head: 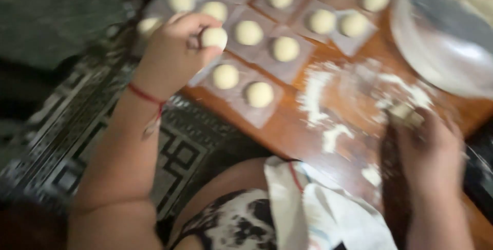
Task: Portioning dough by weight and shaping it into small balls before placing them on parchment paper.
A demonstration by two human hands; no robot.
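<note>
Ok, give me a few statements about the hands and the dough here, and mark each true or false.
1. The left hand holds a dough ball. True.
2. The dough balls lie bare on the table. False: each sits on a paper square.
3. Flour is scattered on the table. True.
4. The right hand holds a dough ball. False: it grips a dark stick-like tool; the blur hides what kind.
5. The bowl is by the left hand. False: it is on the right.
</note>
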